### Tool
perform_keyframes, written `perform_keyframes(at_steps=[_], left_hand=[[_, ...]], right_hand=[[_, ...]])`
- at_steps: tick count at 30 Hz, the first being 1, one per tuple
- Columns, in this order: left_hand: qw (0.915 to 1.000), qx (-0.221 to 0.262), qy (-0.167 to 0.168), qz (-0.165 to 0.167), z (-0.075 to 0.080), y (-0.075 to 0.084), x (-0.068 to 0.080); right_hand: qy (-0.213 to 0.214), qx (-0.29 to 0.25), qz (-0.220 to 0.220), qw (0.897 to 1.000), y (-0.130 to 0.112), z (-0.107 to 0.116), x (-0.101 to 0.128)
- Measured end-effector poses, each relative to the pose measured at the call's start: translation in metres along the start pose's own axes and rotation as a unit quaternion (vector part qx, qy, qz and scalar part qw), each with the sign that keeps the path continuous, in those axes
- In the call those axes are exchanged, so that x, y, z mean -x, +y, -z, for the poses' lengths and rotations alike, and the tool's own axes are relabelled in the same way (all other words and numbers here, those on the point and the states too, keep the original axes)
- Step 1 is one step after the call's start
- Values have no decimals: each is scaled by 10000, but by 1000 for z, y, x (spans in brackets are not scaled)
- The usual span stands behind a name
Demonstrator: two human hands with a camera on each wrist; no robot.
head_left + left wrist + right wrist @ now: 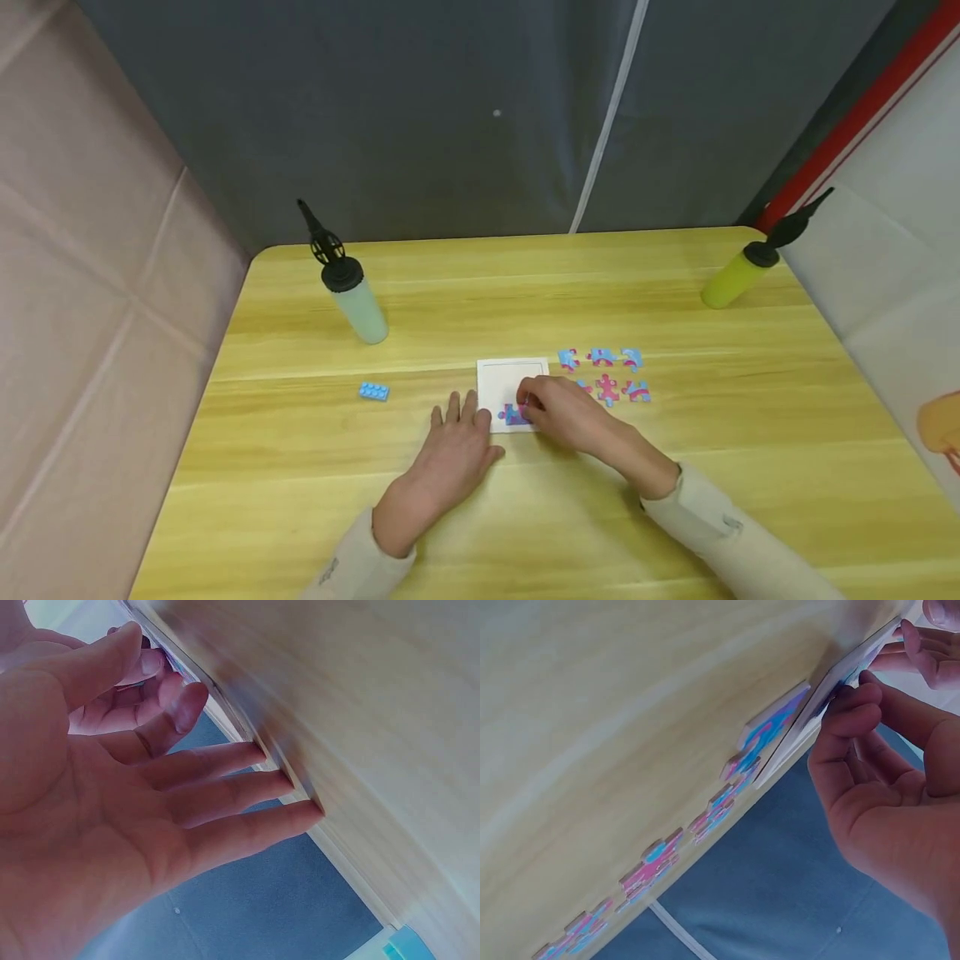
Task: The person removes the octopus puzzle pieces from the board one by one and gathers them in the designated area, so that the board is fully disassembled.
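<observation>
- Head view: I find my left hand (459,443) lying flat on the table (300,500), fingers straight, fingertips against the left edge of the white puzzle tray (504,377). It grips nothing.
- Head view: my right hand (564,412) covers the tray's near right corner, its fingers curled and pressing on a pink-and-blue puzzle piece (513,414) that sits in the tray's near edge. I judge this a pinch on the piece.
- Head view: the loose pieces (606,373) lie in two short rows just right of the tray, running left to right. The right hand is plainly nearer to them; the left hand is on the far side of the tray.
- Head view: a blue brick (373,391) lies well left of the tray; a pale bottle (352,292) and a yellow bottle (738,271) stand near the far corners.
- Left wrist view: the left hand's fingers (232,799) are extended, tips touching the tray's rim; the view is blurred.
- Right wrist view: the right hand's fingers (855,712) curl at the tray's edge (810,724), with the loose row (660,859) trailing away from it along the table.
</observation>
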State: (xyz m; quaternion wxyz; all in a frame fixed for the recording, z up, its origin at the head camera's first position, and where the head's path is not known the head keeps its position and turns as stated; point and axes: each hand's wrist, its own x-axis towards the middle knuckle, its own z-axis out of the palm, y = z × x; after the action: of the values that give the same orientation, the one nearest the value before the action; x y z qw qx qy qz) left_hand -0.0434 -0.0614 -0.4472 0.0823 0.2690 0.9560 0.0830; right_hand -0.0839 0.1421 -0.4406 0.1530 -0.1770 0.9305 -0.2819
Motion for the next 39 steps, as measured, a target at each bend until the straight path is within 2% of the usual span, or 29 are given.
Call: perform_keyframes(at_steps=[5,12,21,30,39], left_hand=[[10000,-1,-35,24,0,0,1],[10000,-56,-37,0,0,0,-3],[9999,76,-117,-10,2,-1,-3],[9997,-153,-117,155,1,3,-3],[9997,-164,-149,106,2,2,-4]], right_hand=[[-109,-74,-73,9999,-1,-4,1],[-54,177,-371,9991,-4,-2,4],[-198,295,396,9986,-5,-1,0],[-88,322,610,9976,-3,-4,0],[198,409,797,9958,2,-5,-1]])
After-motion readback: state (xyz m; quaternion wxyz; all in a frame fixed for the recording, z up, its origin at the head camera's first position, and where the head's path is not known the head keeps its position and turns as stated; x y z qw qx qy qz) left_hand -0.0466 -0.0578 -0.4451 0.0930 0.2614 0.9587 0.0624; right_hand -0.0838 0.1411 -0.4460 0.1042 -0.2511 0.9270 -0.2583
